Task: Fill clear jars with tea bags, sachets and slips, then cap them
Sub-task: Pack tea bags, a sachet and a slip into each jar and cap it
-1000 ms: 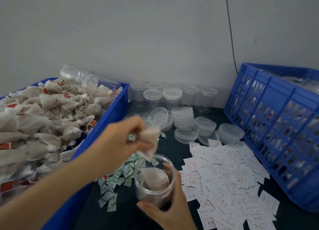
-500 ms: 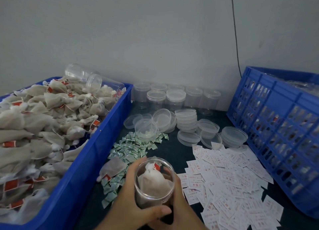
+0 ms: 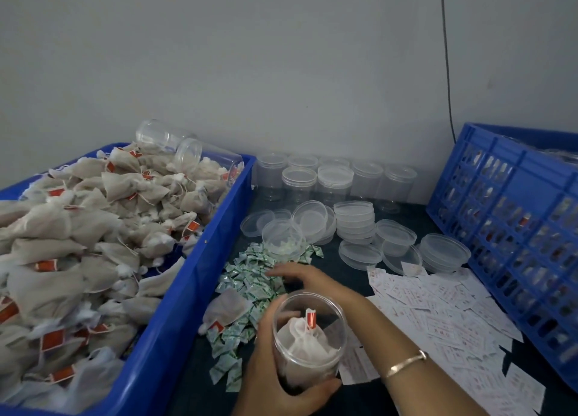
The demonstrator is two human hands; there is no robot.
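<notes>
My left hand (image 3: 269, 384) grips a clear open jar (image 3: 325, 318) from its left side, near the table's front edge. Inside it sits a white tea bag (image 3: 297, 343) with a red tag sticking up. My right hand (image 3: 300, 276) reaches across behind the jar, its fingers stretched out onto the pile of green sachets (image 3: 250, 278); nothing shows in its grasp. White printed slips (image 3: 438, 315) lie spread to the right of the jar. Clear lids (image 3: 353, 218) are stacked farther back.
A blue bin (image 3: 175, 322) heaped with tea bags (image 3: 78, 243) fills the left, with two empty jars (image 3: 187, 153) lying on top. Capped jars (image 3: 334, 181) line the wall. A blue crate (image 3: 506, 228) stands at right. One loose tea bag (image 3: 228, 306) lies beside the sachets.
My left hand dropped a tea bag into the jar, then took hold of the jar. My right hand let go of the jar and moved up-left onto the sachets.
</notes>
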